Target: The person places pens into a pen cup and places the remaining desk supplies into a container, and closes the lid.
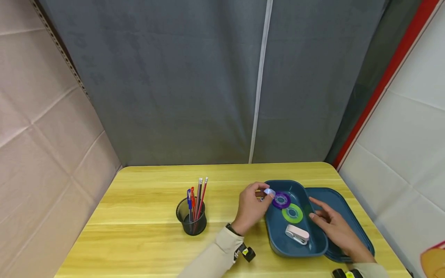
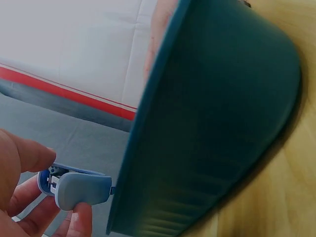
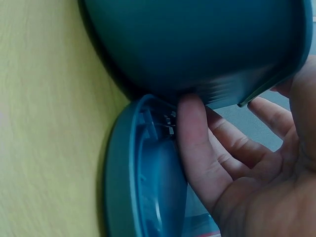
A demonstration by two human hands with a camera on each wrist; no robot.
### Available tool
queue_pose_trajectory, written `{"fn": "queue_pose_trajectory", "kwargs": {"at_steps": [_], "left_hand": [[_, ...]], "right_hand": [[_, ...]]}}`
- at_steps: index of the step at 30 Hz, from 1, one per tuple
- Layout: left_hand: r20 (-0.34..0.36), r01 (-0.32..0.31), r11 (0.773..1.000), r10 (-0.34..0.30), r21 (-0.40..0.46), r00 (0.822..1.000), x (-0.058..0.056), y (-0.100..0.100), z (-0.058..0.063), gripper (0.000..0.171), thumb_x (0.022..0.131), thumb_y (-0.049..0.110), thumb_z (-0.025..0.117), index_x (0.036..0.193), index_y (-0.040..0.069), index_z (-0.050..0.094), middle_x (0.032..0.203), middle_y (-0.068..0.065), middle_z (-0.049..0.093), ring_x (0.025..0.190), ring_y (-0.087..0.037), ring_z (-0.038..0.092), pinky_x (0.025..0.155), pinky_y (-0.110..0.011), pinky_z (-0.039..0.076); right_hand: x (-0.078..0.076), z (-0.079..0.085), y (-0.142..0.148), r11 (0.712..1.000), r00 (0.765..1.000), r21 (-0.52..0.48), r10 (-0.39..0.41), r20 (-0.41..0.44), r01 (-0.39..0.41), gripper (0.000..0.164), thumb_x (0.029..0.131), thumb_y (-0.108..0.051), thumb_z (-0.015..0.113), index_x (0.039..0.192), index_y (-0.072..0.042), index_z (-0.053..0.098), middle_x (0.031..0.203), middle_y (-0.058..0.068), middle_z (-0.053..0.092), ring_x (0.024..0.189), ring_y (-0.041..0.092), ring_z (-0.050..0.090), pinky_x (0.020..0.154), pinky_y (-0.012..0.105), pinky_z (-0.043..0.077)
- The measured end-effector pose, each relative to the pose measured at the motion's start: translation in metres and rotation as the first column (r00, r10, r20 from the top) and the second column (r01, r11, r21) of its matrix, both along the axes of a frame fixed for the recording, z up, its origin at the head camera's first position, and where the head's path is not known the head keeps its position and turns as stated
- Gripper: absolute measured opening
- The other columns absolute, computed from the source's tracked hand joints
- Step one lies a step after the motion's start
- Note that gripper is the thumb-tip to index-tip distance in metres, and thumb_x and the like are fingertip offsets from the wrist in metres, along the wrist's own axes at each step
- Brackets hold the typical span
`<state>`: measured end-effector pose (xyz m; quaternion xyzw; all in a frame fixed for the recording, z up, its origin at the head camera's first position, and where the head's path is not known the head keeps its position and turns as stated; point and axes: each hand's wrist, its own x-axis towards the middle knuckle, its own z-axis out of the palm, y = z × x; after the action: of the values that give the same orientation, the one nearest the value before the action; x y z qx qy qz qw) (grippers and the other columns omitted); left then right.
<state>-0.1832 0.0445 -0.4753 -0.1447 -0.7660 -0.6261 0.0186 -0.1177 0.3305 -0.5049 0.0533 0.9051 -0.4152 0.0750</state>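
My left hand [image 1: 253, 206] pinches a small light blue stapler [image 2: 84, 190] between thumb and fingers, at the left rim of a dark teal box [image 1: 278, 243]. Inside the box lie a purple tape roll [image 1: 281, 200], a green tape roll [image 1: 292, 213] and a pale pink and white stapler [image 1: 297, 234]. At the opposite side, my right hand [image 1: 335, 227] rests against the box's outer wall, its fingers loosely extended near the rim. In the right wrist view, the thumb [image 3: 192, 128] lies along that wall, above the matching teal lid [image 3: 121, 173].
A black mesh pen cup [image 1: 192, 226] with several pens and pencils stands left of my left hand. The lid's far part [image 1: 333, 193] shows right of the box on the wooden table [image 1: 139, 216]. A grey curtain [image 1: 174, 96] hangs behind the table.
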Motion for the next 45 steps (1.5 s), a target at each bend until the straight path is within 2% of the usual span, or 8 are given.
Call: {"fn": "queue_pose_trajectory", "kwargs": {"at_steps": [7,14,17,23,31,39,45], "left_hand": [[-0.056,-0.02,0.995,0.014,-0.099,0.998,0.004,0.006,-0.006,0.023,0.096,0.02,0.08,0.116,0.011,0.076,0.108,-0.001,0.071,0.095,-0.013,0.07,0.076,-0.017,0.056],[-0.08,-0.038,0.985,0.025,-0.17,0.996,0.005,0.009,-0.012,0.021,0.094,0.021,0.082,0.113,0.016,0.077,0.105,0.001,0.072,0.095,-0.011,0.066,0.081,-0.019,0.053],[-0.089,-0.037,0.981,0.02,-0.19,0.996,0.006,0.01,-0.016,0.019,0.093,0.019,0.083,0.111,0.015,0.078,0.105,-0.003,0.073,0.093,-0.015,0.066,0.079,-0.019,0.051],[-0.095,-0.028,0.981,0.01,-0.191,0.995,0.007,0.009,-0.019,0.014,0.093,0.014,0.082,0.107,0.012,0.079,0.106,-0.011,0.074,0.093,-0.028,0.068,0.077,-0.019,0.05],[-0.071,-0.029,0.984,0.017,-0.174,0.997,0.007,0.008,-0.021,0.014,0.093,0.015,0.081,0.107,0.013,0.078,0.107,-0.01,0.074,0.094,-0.025,0.068,0.078,-0.019,0.05],[-0.081,-0.037,0.986,0.024,-0.162,0.996,0.006,0.004,-0.022,0.014,0.093,0.017,0.082,0.106,0.016,0.078,0.11,-0.009,0.075,0.096,-0.022,0.07,0.081,-0.019,0.055],[-0.075,-0.027,0.989,0.016,-0.148,0.997,0.007,0.001,-0.021,0.02,0.094,0.019,0.081,0.111,0.01,0.077,0.111,-0.008,0.074,0.1,-0.025,0.07,0.084,-0.022,0.058]], "right_hand": [[0.0,0.0,-0.001,1.0,1.0,-0.002,-0.001,0.003,0.001,0.068,0.109,-0.045,0.058,0.167,-0.021,0.032,0.146,0.025,0.058,0.121,0.03,0.061,0.086,0.034,0.054],[0.0,-0.001,0.0,1.0,1.0,-0.01,-0.004,0.007,0.004,0.068,0.109,-0.044,0.058,0.167,-0.022,0.032,0.146,0.024,0.058,0.12,0.03,0.06,0.086,0.033,0.054],[0.0,-0.001,0.0,1.0,1.0,-0.012,-0.005,0.008,0.005,0.068,0.109,-0.044,0.058,0.167,-0.021,0.032,0.147,0.025,0.057,0.121,0.031,0.061,0.087,0.034,0.054],[0.0,-0.001,-0.001,1.0,1.0,-0.006,-0.01,0.016,0.011,0.069,0.109,-0.045,0.058,0.168,-0.021,0.031,0.147,0.026,0.056,0.122,0.032,0.06,0.089,0.036,0.055],[0.0,0.0,-0.002,1.0,1.0,0.0,-0.008,0.012,0.008,0.069,0.109,-0.046,0.058,0.167,-0.02,0.032,0.145,0.024,0.058,0.117,0.029,0.059,0.086,0.033,0.053],[0.001,0.001,-0.003,1.0,1.0,0.001,-0.005,0.004,0.005,0.07,0.109,-0.047,0.057,0.168,-0.02,0.032,0.148,0.027,0.056,0.122,0.033,0.06,0.091,0.041,0.056],[0.001,0.001,-0.002,1.0,1.0,0.002,-0.003,0.002,0.003,0.07,0.109,-0.046,0.057,0.168,-0.019,0.031,0.148,0.027,0.055,0.122,0.033,0.06,0.092,0.041,0.056]]}}
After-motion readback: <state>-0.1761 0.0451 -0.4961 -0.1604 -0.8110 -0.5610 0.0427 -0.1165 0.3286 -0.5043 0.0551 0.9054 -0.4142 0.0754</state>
